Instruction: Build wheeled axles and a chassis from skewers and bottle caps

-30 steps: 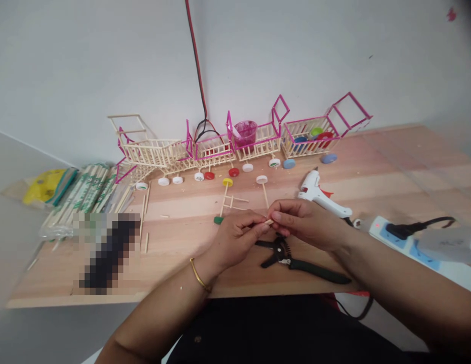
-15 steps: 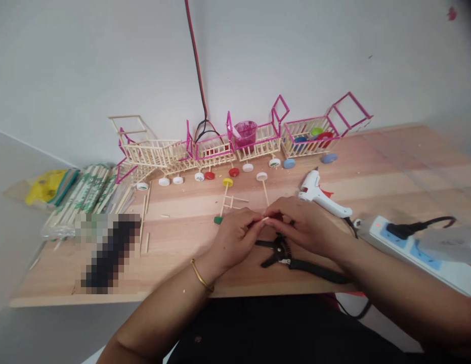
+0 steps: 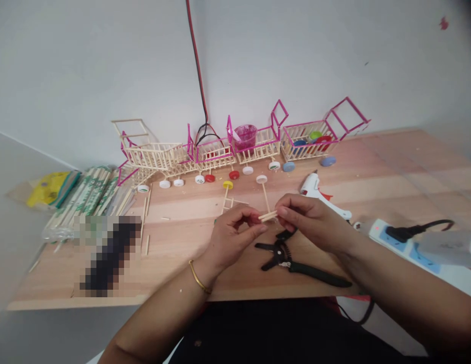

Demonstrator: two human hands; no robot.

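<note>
My right hand (image 3: 305,217) pinches two short wooden sticks (image 3: 268,216) by their right end, thumb against fingers. The sticks lie side by side, nearly level. At their left end is my left hand (image 3: 235,235), its fingertips curled close by and its thumb apart below. Behind the hands lies a wooden axle (image 3: 265,194) with a white bottle-cap wheel (image 3: 261,179). A small ladder-like stick frame (image 3: 230,203) with a yellow cap wheel (image 3: 228,185) lies beyond my left hand, partly hidden by it. Wire strippers (image 3: 283,255) with dark handles rest below my right hand.
Several small stick carts (image 3: 216,157) with cap wheels line the wall. A white glue gun (image 3: 314,187) and a power strip (image 3: 405,242) are at right. Wrapped chopsticks (image 3: 83,194), loose sticks (image 3: 144,217) and a pixelated dark object (image 3: 112,258) are at left.
My hands have moved apart slightly, bringing the short sticks into clearer view. My left thumb has separated from its fingers. More of the wire strippers shows.
</note>
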